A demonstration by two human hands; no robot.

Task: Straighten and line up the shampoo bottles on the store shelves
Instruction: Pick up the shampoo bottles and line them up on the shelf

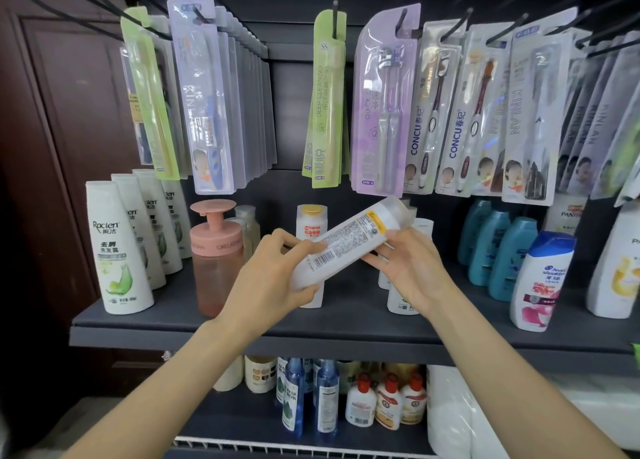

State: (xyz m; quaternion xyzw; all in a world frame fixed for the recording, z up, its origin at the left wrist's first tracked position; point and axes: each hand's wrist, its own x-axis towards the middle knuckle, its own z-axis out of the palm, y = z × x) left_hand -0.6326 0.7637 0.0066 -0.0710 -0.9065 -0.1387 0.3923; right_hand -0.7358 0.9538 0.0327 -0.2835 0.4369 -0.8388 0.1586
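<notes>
Up front, both hands hold one white bottle (346, 242) tilted in the air above the shelf (242, 323), its barcode label facing the camera and its clear cap end raised toward the upper right. The left hand (273, 278) grips the lower end, fingers (294, 244) curled over the top edge and thumb beneath. The right hand (408, 268) cups the upper part from below, thumb pressed on the side near the yellow sticker, so both sets of fingers are closed on the bottle. Behind it stands a white bottle with a yellow cap (311, 223), upright. At the left a row of white Rocien bottles (119, 251) runs front to back, with a pink pump bottle (216, 254) just beside them. To the right stand teal bottles (502, 247) in a row and a white bottle with a blue cap (542, 278) at the shelf's front. Packaged toothbrushes (381, 105) hang on hooks above. Lower down, more bottles (325, 396) fill another shelf.
</notes>
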